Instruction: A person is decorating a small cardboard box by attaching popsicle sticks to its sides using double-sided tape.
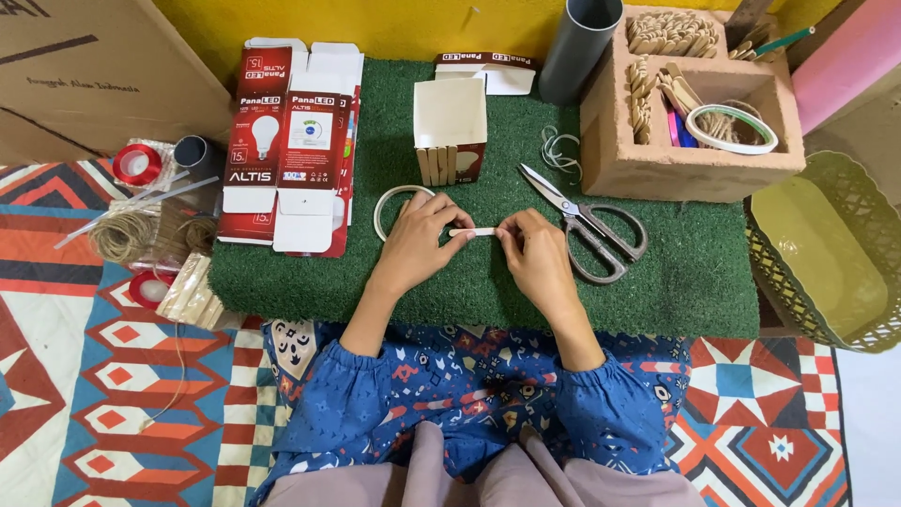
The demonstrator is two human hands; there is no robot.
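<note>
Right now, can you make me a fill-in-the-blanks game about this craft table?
1. Both hands pinch one small wooden ____.
2. The scissors lie on the green mat, beside the ____ hand.
3. The tape ring lies by the ____ hand.
4. The grey tube stands ____.

Answers: stick; right; left; upright

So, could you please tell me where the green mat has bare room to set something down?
The green mat is bare at its right front corner, below the scissors, and in front of the flattened red carton, left of the left hand. Its middle is crowded: both hands, a small stick, tape ring and open box.
</note>
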